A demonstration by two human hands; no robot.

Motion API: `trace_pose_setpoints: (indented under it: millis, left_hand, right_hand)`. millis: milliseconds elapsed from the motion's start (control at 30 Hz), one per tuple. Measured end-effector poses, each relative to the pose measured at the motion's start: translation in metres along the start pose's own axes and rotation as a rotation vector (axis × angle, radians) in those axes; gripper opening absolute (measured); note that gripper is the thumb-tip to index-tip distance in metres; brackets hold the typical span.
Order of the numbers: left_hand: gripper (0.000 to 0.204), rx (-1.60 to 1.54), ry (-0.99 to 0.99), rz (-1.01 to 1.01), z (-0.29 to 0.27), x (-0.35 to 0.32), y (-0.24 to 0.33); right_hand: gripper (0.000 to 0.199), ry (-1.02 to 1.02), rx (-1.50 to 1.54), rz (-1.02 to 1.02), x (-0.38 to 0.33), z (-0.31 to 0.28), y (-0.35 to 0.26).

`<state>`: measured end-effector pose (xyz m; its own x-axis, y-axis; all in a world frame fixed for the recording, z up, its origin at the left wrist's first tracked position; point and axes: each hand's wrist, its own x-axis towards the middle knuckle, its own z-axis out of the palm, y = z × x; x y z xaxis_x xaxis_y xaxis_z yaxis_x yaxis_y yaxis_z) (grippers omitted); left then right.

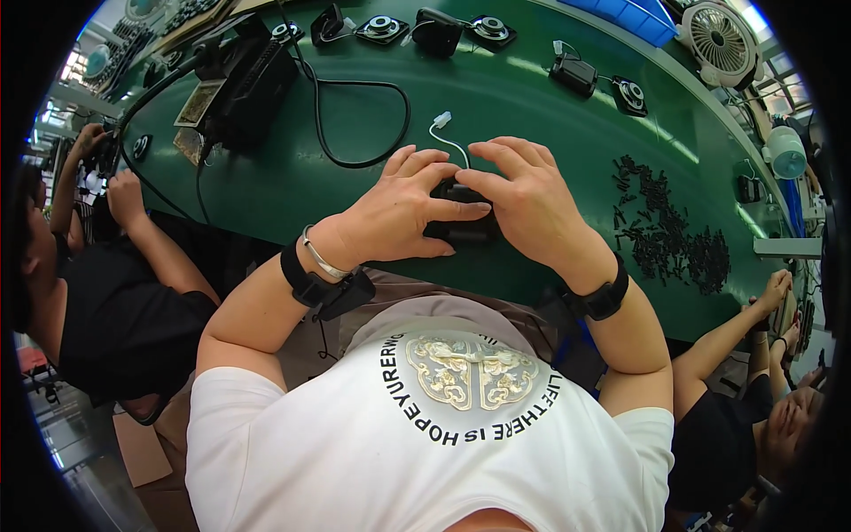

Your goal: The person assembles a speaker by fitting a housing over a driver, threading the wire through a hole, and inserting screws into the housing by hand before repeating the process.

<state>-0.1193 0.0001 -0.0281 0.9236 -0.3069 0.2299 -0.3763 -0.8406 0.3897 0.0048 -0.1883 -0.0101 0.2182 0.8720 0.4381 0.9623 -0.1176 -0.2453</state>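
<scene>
A small black housing (474,229) rests on the green bench in front of me, mostly covered by my fingers. From its far side a thin white wire (448,140) curves up to a white plug. My left hand (399,206) grips the housing from the left, its index finger lying across the top and its thumb at the near edge. On the right, my right hand (532,199) is closed on the far right part, fingertips pressed near the top. What lies under the fingertips is hidden.
A pile of small black screws or pins (669,230) lies on the right of the green bench (550,115). Farther back sit black housings (573,74) and round speakers (382,29). A black device (253,89) with a looping cable (409,106) stands left. Co-workers sit at both sides.
</scene>
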Motion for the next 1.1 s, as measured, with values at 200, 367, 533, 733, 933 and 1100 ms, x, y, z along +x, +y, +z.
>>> trace_pose_setpoints:
  millis: [200, 367, 533, 733, 933, 1100]
  left_hand:
    - [0.067, 0.043, 0.005, 0.034, 0.001, 0.003, 0.003]
    - [0.066, 0.050, 0.040, 0.037, 0.005, 0.003, 0.004]
    - [0.062, -0.069, 0.076, 0.020, 0.004, 0.012, -0.001]
    - [0.059, -0.246, 0.151, -0.059, -0.032, 0.074, -0.016]
    - [0.054, -0.196, 0.310, 0.206, -0.029, 0.249, -0.018]
    - [0.056, -0.089, 0.144, 0.143, 0.039, 0.393, 0.009]
  right_hand:
    - [0.027, 0.147, 0.240, 0.171, -0.017, -0.024, 0.028]
    - [0.022, 0.202, 0.593, 0.408, -0.026, -0.016, 0.042]
    - [0.019, 0.286, 0.693, 0.429, -0.036, -0.009, 0.048]
    - [0.019, 0.307, 0.630, 0.476, -0.040, -0.007, 0.058]
    - [0.014, 0.223, 0.481, 0.265, -0.038, 0.019, 0.048]
    - [0.011, 0.102, 0.375, 0.213, -0.038, 0.028, 0.049]
